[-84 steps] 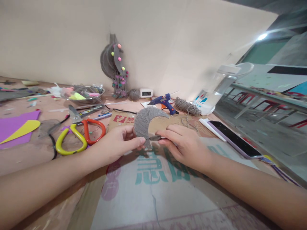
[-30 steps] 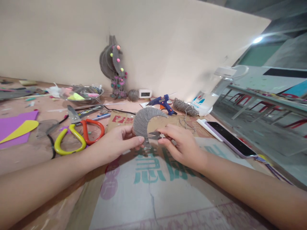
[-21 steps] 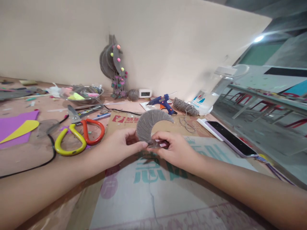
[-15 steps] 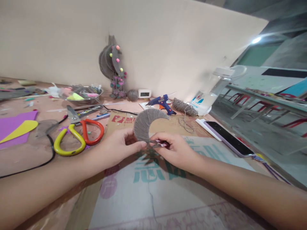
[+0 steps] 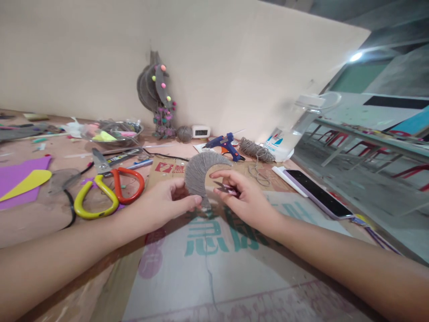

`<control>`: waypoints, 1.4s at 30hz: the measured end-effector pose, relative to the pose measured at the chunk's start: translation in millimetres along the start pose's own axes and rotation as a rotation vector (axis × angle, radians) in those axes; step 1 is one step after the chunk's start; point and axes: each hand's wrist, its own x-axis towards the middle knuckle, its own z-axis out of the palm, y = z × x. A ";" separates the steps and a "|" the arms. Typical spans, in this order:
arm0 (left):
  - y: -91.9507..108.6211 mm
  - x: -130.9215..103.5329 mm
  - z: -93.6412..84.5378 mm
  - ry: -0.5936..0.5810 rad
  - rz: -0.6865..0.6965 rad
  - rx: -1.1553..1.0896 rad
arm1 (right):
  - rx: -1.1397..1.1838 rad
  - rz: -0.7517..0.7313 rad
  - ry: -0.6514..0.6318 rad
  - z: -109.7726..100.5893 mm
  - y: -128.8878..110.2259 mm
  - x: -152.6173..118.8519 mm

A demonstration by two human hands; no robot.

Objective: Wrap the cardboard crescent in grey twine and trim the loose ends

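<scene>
A crescent (image 5: 197,176) wrapped in grey yarn stands on end above the cardboard. Its lower part is gripped by my left hand (image 5: 172,197), with the thumb across the front and the fingers behind. Just right of the crescent's inner curve, my right hand (image 5: 246,197) holds small snips (image 5: 229,189) with pointed tips and a shiny pinkish part, partly hidden by the fingers. The index finger is raised, and the snips' tips are apart from the crescent. Below both hands lies a printed cardboard sheet (image 5: 174,286) under a clear film.
Large scissors (image 5: 97,197) and purple foam sheets (image 5: 20,179) lie left. Behind are a bowl of craft pieces (image 5: 112,136), a small clock (image 5: 201,131), a blue glue gun (image 5: 224,145) and a yarn bundle (image 5: 256,150). A phone (image 5: 318,192) and tilted jug (image 5: 284,134) are right.
My right hand has drawn the snips slightly up and away from the crescent's lower tip, and its index finger has lifted. My left hand keeps its grip. The view has shifted slightly.
</scene>
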 end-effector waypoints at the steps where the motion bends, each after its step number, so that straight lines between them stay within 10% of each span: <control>1: -0.4 -0.1 0.1 -0.008 0.011 0.007 | 0.027 0.006 -0.031 1.5 -1.1 -0.7; 17: 2.3 -3.9 1.3 -0.012 -0.014 0.137 | 0.061 -0.008 -0.208 4.1 -8.8 -1.2; 27: 5.8 -1.1 -2.2 0.032 -0.030 0.003 | -0.198 -0.404 -0.040 -13.0 -3.1 -1.2; 42: 12.2 -2.5 -3.4 0.082 -0.061 -0.001 | -0.402 -0.384 -0.073 -7.3 6.4 0.7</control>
